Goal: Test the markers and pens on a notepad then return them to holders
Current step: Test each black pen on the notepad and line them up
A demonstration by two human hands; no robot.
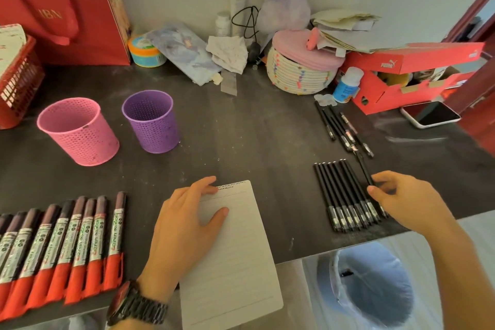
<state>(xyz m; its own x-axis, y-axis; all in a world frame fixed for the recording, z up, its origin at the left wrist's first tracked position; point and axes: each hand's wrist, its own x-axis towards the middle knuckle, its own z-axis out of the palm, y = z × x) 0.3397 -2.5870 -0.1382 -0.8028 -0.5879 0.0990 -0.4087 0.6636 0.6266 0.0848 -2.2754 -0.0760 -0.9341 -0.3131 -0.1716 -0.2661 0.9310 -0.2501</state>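
Nearest, the left hand (184, 225) lies flat with straight fingers on the notepad (235, 262) at 6 o'clock, probably to keep it from sliding during testing. At 3 o'clock the right hand (409, 201) pinches one black pen (364, 169) beside the row of pens (345, 195), apparently picking it for a test. Markers (67, 244) lie at 8 o'clock, while the pink holder (77, 131) and purple holder (151, 120) stand at 10 and 11 o'clock.

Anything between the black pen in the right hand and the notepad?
Yes. The row of black pens lies between the right hand, pinching a slim black pen, and the white lined notepad. The left hand rests on the page's upper left.
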